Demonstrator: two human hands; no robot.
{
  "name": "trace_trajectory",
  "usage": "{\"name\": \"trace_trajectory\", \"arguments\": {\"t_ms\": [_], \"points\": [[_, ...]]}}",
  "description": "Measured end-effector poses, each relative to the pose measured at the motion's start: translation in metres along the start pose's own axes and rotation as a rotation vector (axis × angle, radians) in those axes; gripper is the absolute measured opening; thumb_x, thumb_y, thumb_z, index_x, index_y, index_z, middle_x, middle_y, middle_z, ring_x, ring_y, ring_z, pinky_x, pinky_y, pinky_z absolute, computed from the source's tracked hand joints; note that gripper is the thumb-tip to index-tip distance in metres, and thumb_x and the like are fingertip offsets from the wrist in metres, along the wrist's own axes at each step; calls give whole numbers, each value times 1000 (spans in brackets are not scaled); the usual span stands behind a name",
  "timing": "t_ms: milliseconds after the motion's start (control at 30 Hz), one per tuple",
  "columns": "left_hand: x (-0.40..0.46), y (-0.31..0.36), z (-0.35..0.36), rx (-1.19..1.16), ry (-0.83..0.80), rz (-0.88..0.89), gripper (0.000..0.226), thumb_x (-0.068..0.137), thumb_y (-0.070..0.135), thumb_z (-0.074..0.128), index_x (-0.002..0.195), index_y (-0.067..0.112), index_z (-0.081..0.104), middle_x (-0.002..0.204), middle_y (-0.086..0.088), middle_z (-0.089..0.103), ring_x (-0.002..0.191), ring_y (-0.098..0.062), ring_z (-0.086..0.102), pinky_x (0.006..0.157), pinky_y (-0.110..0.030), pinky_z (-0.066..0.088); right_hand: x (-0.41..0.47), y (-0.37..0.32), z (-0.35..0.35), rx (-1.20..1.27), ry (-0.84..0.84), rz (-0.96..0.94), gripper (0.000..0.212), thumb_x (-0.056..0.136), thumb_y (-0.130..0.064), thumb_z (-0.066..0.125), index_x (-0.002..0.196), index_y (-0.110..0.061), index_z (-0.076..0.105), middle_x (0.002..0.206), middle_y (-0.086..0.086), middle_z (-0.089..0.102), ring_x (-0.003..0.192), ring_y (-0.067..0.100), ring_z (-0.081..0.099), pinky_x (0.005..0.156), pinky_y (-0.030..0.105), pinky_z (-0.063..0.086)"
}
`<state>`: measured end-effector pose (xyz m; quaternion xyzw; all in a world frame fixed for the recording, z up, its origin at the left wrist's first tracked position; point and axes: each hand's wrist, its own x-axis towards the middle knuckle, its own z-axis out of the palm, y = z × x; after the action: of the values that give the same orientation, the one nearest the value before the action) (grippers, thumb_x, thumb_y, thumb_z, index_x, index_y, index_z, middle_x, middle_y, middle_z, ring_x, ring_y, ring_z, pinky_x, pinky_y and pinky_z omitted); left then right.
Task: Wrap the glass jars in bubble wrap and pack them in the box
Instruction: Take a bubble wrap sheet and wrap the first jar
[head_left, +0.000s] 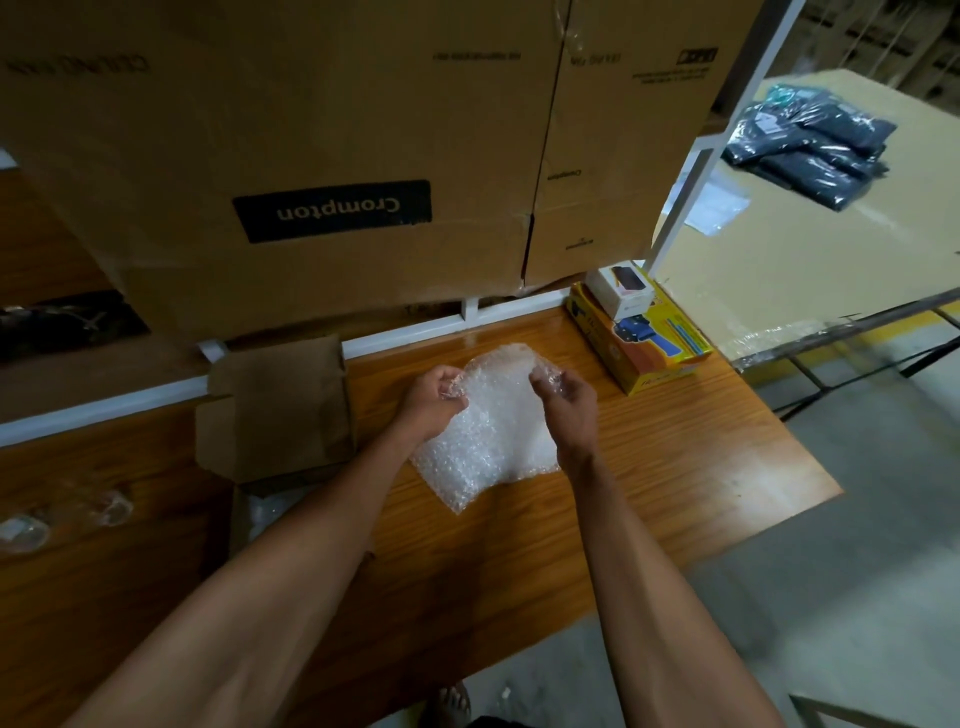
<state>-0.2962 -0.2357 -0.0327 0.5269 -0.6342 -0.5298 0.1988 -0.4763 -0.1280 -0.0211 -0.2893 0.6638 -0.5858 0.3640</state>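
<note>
Wrapping stage on a wooden table (649, 483): the left hand (434, 397) and right hand (569, 400) each pinch an upper edge of the bubble wrap (493, 436) with curled fingers, probably to draw the sheet closed around a jar; whether a jar lies inside cannot be told. An open cardboard box (280, 410) sits just to the left, near enough to take the bundle. Two clear jars (111, 506) wait farther left.

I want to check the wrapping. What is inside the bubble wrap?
Both hands, left and right, grip the bubble wrap on the table. Its contents cannot be made out; the wrap covers them.
</note>
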Motion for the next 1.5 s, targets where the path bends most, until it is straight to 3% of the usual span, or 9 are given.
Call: {"name": "trace_trajectory", "arguments": {"t_ms": [167, 333, 400, 567, 733, 967, 1133, 1233, 1500], "points": [[-13, 8, -12, -53, -38, -9, 49, 91, 20, 80, 136, 27, 61, 130, 2, 67, 114, -20, 65, 99, -46, 55, -7, -13, 6, 23, -48, -41, 23, 104, -36, 63, 119, -23, 75, 121, -9, 75, 120, 9, 65, 95, 30, 51], [-27, 13, -27, -35, 20, 58, 29, 101, 16, 68, 130, 18, 68, 125, 0, 71, 103, -11, 67, 80, -24, 51, -13, -21, 10, -10, -11, -18, 32, 110, -38, 50, 127, -21, 72, 130, 1, 70, 127, 20, 60, 103, 40, 52], [-29, 11, -31, -15, 66, 74, 24, 103, 19, 66, 126, 17, 71, 125, -2, 72, 108, -15, 68, 86, -26, 52, -14, -21, 13, -76, 26, -26, 33, 110, -39, 51, 130, -22, 70, 134, 2, 69, 129, 23, 59, 107, 47, 51], [-30, 12, -32, 13, 72, 87, 27, 105, 22, 63, 130, 17, 71, 130, 0, 70, 118, -18, 62, 100, -35, 51, -11, -11, 19, -113, 125, -53, 28, 108, -36, 55, 127, -22, 71, 123, 3, 72, 115, 26, 67, 96, 47, 59], [-27, 11, -32, -27, 72, 75, 21, 105, 25, 63, 123, 19, 71, 114, 2, 74, 98, -11, 69, 78, -26, 52, -7, 0, 20, 99, 95, -1, 21, 105, -15, 62, 121, -2, 65, 115, 14, 67, 101, 24, 67, 88, 36, 57], [-23, 18, -42, -139, 78, 54, 13, 106, 23, 60, 112, 31, 69, 117, 4, 70, 107, -11, 65, 88, -29, 54, -14, 2, 20, 347, -49, 217, 85, 84, -28, 83, 155, -12, 39, 139, 13, 62, 123, 29, 66, 110, 47, 52], [-25, 23, -53, -150, 83, 55, 25, 108, 23, 57, 130, 17, 68, 121, 0, 70, 106, -11, 65, 76, -21, 49, -15, 9, 27, 386, -100, 237, 49, 94, -18, 77, 136, -2, 58, 121, 13, 70, 118, 32, 68, 96, 41, 57], [-25, 19, -64, -161, 91, 45, 15, 108, 21, 58, 115, 23, 71, 111, -4, 73, 96, -13, 67, 76, -25, 51, -15, -7, 29, 404, -131, 148, 13, 103, -18, 66, 111, -8, 69, 114, 12, 70, 113, 32, 64, 95, 40, 56], [-45, 17, -87, -218, -14, 109, 14, 102, 18, 68, 115, 22, 71, 117, -3, 74, 99, -11, 70, 77, -24, 53, -26, -50, 48, 490, -227, 134, 31, 112, -22, 48, 135, -9, 63, 132, 15, 71, 122, 35, 68, 102, 54, 56]]}}
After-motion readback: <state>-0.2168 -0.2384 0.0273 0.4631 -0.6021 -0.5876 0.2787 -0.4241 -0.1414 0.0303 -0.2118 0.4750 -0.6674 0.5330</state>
